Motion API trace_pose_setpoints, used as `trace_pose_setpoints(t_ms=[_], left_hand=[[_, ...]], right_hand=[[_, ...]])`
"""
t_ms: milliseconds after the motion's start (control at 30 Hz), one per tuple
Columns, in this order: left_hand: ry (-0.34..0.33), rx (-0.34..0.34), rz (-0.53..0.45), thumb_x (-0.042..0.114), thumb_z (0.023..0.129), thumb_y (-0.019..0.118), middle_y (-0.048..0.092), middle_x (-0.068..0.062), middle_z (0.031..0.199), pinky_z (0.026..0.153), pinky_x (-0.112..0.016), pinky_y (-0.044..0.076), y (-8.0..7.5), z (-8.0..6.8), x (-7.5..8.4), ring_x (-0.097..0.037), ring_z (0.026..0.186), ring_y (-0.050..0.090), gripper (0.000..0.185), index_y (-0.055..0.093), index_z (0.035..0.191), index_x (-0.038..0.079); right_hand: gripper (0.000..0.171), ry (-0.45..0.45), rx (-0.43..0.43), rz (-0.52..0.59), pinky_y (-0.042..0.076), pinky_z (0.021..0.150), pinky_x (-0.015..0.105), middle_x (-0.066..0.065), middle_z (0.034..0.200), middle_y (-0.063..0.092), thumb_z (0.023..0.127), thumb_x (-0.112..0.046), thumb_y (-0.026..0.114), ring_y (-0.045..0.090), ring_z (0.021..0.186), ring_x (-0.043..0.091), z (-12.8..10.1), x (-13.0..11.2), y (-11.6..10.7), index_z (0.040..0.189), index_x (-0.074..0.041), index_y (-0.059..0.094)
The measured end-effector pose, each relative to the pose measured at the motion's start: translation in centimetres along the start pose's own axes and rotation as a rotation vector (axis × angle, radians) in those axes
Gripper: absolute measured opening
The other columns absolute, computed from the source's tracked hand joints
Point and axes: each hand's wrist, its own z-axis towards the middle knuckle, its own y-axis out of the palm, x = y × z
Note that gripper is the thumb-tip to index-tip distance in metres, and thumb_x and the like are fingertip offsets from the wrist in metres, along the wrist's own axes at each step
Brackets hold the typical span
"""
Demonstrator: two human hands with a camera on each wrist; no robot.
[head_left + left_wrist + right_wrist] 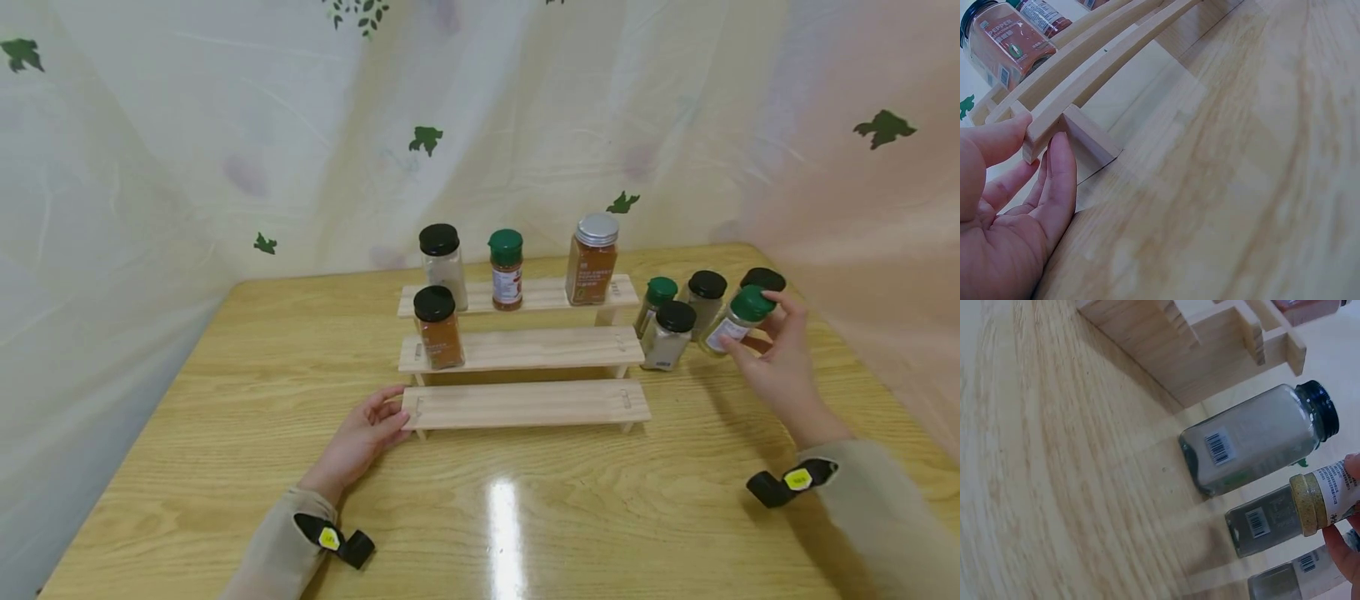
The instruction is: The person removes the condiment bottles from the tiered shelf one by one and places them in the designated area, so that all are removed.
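Note:
My left hand (367,437) pinches the left end of the lowest step of a wooden three-step spice rack (525,406); the left wrist view shows the thumb on top and fingers (1060,181) beneath. At the right, my right hand (783,367) grips a green-capped spice jar (729,332), tilted, with a white label and yellowish contents (1310,506). Its base looks raised off the table. Just beside it stand a black-capped jar of pale powder (665,337), a smaller green-capped jar (660,293) and two more black-capped jars (707,292), one partly hidden behind the held jar.
On the top step stand a black-capped jar (444,268), a green-capped jar of red spice (507,279) and a silver-capped red pepper jar (592,271). A black-capped pepper jar (441,337) sits at the middle step's left. Behind the table (300,333) hangs a leaf-patterned curtain (315,150).

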Motion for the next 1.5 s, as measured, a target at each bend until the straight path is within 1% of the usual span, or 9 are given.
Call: trace_pose_setpoints(t_ms=[67,167,300,400,567,700,1033,1267,1500], left_hand=[[0.0,0.001,0.002,0.0,0.096,0.047,0.051,-0.002,0.11,0.082,-0.019,0.053,0.0,0.0,0.0,-0.005,0.093,0.057,0.054,0.023,0.144,-0.004],[0.0,0.003,0.004,0.0,0.096,0.047,0.051,-0.003,0.11,0.082,-0.019,0.053,0.0,0.0,-0.1,-0.005,0.093,0.057,0.054,0.024,0.144,-0.004],[0.004,0.003,0.008,0.0,0.096,0.047,0.051,-0.004,0.111,0.083,-0.02,0.053,-0.1,-0.1,-0.1,-0.005,0.094,0.057,0.054,0.024,0.144,-0.005],[0.009,0.001,0.007,0.0,0.096,0.047,0.051,-0.004,0.112,0.083,-0.02,0.053,-0.1,-0.1,-0.1,-0.005,0.095,0.058,0.053,0.024,0.144,-0.005],[0.007,0.001,0.012,0.001,0.097,0.047,0.051,-0.006,0.114,0.084,-0.02,0.052,-0.1,-0.2,-0.2,-0.005,0.095,0.057,0.053,0.024,0.144,-0.004],[-0.002,0.005,0.02,0.002,0.097,0.046,0.05,-0.007,0.116,0.084,-0.02,0.052,0.0,-0.2,-0.1,-0.005,0.095,0.057,0.052,0.024,0.144,-0.003],[0.004,0.001,0.009,-0.001,0.097,0.046,0.051,-0.006,0.113,0.084,-0.02,0.053,0.1,-0.2,-0.2,-0.005,0.094,0.058,0.052,0.024,0.144,-0.005],[0.015,-0.001,0.003,-0.002,0.096,0.046,0.052,-0.005,0.112,0.083,-0.02,0.053,0.0,-0.1,-0.3,-0.006,0.094,0.058,0.053,0.024,0.144,-0.005],[0.005,-0.001,0.009,0.0,0.097,0.046,0.051,-0.009,0.117,0.085,-0.02,0.052,0.0,-0.1,-0.1,-0.006,0.096,0.058,0.053,0.023,0.145,-0.004]], right_hand=[[0.076,0.021,-0.019,-0.016,0.038,0.076,0.0,-0.024,0.111,0.034,0.084,0.01,0.06,0.041,0.095,-0.012,0.1,0.5,0.2,0.141,-0.015,0.016],[0.075,0.028,-0.04,-0.028,0.038,0.075,-0.001,-0.019,0.111,0.037,0.085,0.009,0.06,0.04,0.094,-0.013,0.2,1.1,0.5,0.141,-0.012,0.016],[0.075,0.029,-0.063,-0.041,0.038,0.072,-0.002,0.0,0.115,0.042,0.083,0.013,0.06,0.04,0.091,-0.013,0.4,1.5,0.9,0.14,-0.005,0.013],[0.076,0.041,-0.088,-0.042,0.037,0.071,-0.003,0.016,0.12,0.042,0.083,0.014,0.059,0.039,0.091,-0.014,0.4,1.8,1.1,0.139,-0.003,0.011],[0.075,0.048,-0.13,-0.034,0.036,0.069,-0.003,0.03,0.123,0.043,0.084,0.015,0.058,0.038,0.09,-0.015,0.4,2.2,1.2,0.139,-0.002,0.009],[0.075,0.027,-0.147,-0.034,0.037,0.068,-0.003,0.033,0.118,0.045,0.083,0.017,0.057,0.039,0.088,-0.017,0.3,2.3,1.3,0.137,0.0,0.009],[0.072,0.025,-0.174,-0.057,0.037,0.067,-0.003,0.035,0.112,0.047,0.082,0.018,0.058,0.04,0.083,-0.019,-0.1,2.7,1.4,0.135,0.0,0.014],[0.073,0.003,-0.179,-0.056,0.036,0.069,-0.004,0.036,0.112,0.047,0.08,0.02,0.058,0.04,0.085,-0.02,-0.1,2.8,1.4,0.136,0.001,0.013],[0.072,-0.025,-0.2,-0.061,0.036,0.07,-0.004,0.034,0.112,0.046,0.081,0.018,0.059,0.04,0.086,-0.02,-0.1,2.8,1.2,0.135,0.001,0.014]])
